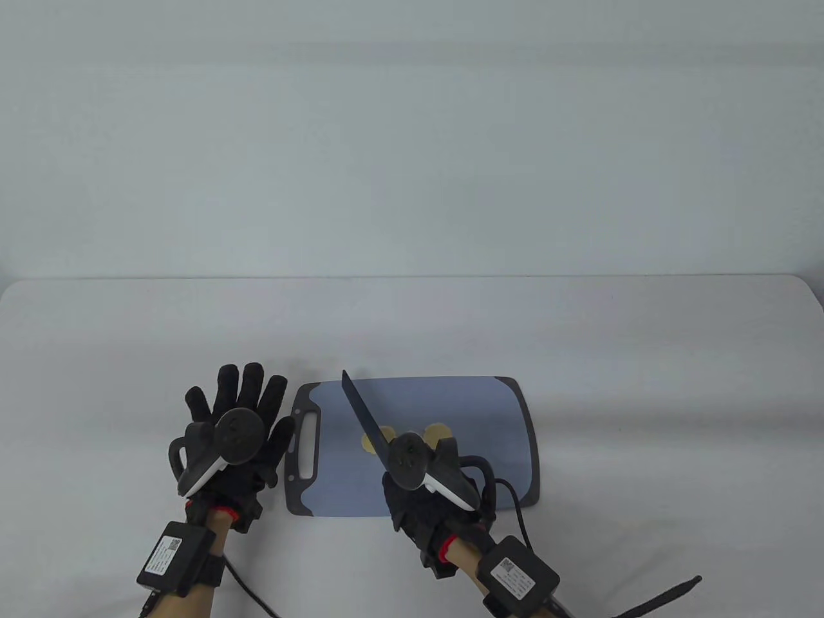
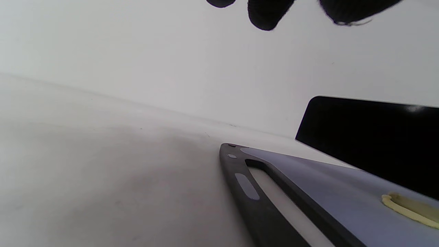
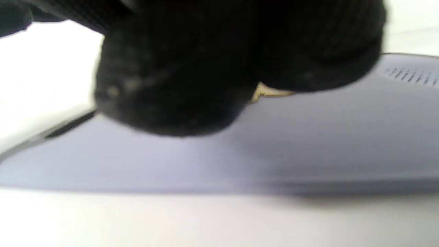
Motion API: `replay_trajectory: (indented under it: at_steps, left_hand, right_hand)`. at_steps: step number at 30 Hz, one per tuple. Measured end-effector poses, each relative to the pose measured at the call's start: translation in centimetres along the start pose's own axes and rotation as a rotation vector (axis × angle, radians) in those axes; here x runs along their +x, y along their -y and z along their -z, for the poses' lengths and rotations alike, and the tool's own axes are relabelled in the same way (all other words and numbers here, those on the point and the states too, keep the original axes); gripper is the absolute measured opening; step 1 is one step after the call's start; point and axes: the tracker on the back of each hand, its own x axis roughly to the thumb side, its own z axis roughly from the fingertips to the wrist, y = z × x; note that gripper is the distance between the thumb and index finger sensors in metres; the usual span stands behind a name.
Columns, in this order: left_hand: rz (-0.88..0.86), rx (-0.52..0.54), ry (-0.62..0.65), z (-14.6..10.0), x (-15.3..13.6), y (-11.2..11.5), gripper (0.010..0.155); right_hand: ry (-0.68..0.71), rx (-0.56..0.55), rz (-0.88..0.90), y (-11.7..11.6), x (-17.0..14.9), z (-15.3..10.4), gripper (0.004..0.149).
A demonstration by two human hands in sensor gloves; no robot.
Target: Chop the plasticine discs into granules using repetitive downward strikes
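The right hand (image 1: 421,479) is gripping a knife (image 1: 367,415) over yellow discs (image 1: 375,441) on a cutting board (image 1: 508,412), while the left hand (image 1: 228,438) is lying flat, fingers (image 1: 228,383) spread, on the desk (image 1: 129,360).

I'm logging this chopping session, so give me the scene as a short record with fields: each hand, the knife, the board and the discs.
left hand: flat on the table, fingers spread, left of the board, holding nothing
right hand: grip closed around the knife handle
knife: dark blade angled up and to the left, raised over the discs
board: blue with a dark rim, handle slot at its left end
discs: yellow, flat on the board, partly hidden by the blade and right hand; count unclear
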Motion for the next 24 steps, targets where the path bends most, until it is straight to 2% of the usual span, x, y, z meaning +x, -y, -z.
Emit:
replay_trajectory:
  at_steps: [4,12,16,19,21,24]
  left_hand:
    - [-0.002,0.0,-0.004,0.0,-0.1,-0.1,0.074]
    - [-0.019,0.002,-0.013,0.1,-0.2,-0.1,0.075]
    - [-0.01,0.003,-0.01,0.0,-0.1,-0.1,0.075]
    - [-0.015,0.003,-0.013,0.0,-0.2,-0.1,0.075]
    - [-0.017,0.002,-0.017,0.0,-0.3,0.0,0.075]
    - [-0.015,-0.004,-0.02,0.0,-0.3,0.0,0.075]
  right_hand:
    - [-0.026,0.003,-0.088,-0.9,0.5,0.5,0.062]
    - [-0.048,0.074,-0.135,0.0,0.4,-0.5,0.055]
    - [-0.031,0.019,-0.117,-1.2,0.3,0.4,0.053]
    - [-0.03,0.051,-0.017,-0.5,-0.6,0.6,0.054]
    - [-0.041,-0.021,0.035,0.6,-1.0,0.3,0.054]
    - [-0.066,-0.031,0.019,1.5,-1.5,0.2,0.054]
